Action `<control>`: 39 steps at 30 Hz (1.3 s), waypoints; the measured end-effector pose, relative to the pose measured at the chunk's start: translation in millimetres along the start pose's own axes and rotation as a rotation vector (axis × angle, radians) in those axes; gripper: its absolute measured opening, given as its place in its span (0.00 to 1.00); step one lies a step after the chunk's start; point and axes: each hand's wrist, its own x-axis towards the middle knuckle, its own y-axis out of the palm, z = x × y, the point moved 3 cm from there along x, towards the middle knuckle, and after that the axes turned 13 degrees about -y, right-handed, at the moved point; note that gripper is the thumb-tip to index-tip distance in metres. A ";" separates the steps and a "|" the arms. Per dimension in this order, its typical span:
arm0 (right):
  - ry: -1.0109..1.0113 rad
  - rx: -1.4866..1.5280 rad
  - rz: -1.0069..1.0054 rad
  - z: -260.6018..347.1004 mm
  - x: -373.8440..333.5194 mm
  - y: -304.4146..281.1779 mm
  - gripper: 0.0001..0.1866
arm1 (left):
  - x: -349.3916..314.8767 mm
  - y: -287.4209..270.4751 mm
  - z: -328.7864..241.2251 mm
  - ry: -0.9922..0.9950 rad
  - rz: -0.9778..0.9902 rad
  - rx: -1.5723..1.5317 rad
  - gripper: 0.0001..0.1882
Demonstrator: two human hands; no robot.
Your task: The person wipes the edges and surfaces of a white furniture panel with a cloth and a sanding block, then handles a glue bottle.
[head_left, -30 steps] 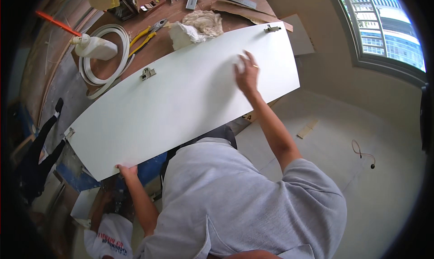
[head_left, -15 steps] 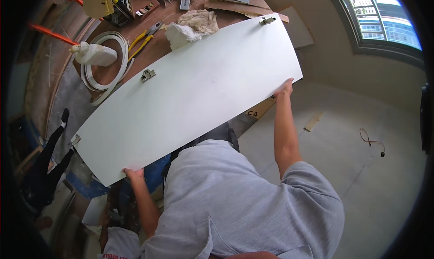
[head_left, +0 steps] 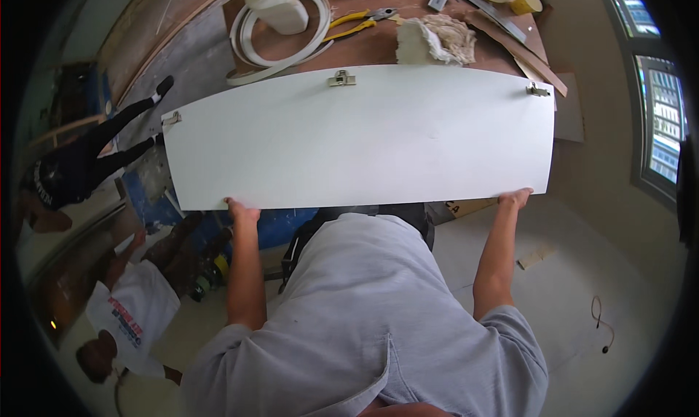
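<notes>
I hold a long white cabinet door by its near edge, roughly level across the picture in front of me. My left hand is closed on that edge near the left end. At the right corner, my right hand grips the same edge. Along the far edge sit three metal hinges: one at the left end, a middle one and one at the right end. The fingers under the door are hidden, and so is whatever supports it from below.
Beyond the door, a brown worktable holds a white bottle, a coil of pale strip, yellow-handled pliers and a rag. Two people are at left, one in a white shirt, one in dark clothes. A window is at right.
The door has gone from slanting up to the right to lying nearly level across the view. The view itself has also turned. Both hands keep their hold on the near edge.
</notes>
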 end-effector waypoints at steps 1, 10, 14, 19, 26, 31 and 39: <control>-0.005 0.016 0.034 -10.4 9.9 -1.9 0.40 | -0.7 3.3 2.3 -0.002 0.004 -0.004 0.40; 0.070 -0.199 0.231 -25.0 45.0 -15.2 0.38 | -2.6 -12.8 5.8 0.048 0.038 -0.043 0.39; -0.179 -0.717 0.132 9.9 31.0 -14.8 0.37 | -12.8 -5.3 14.1 0.048 0.113 -0.137 0.39; -0.763 -1.128 0.070 69.7 18.8 13.9 0.40 | -42.0 -13.6 18.0 -0.020 -0.091 -0.101 0.46; -1.413 -0.829 0.693 164.5 34.0 166.8 0.30 | -88.1 8.6 -0.8 1.329 -0.821 0.934 0.20; -1.373 -0.819 0.916 186.8 88.0 254.7 0.25 | -179.2 299.9 174.6 1.510 0.246 1.163 0.20; -0.789 -0.888 0.903 135.2 192.9 221.6 0.34 | -210.3 695.8 431.0 2.136 0.888 2.025 0.51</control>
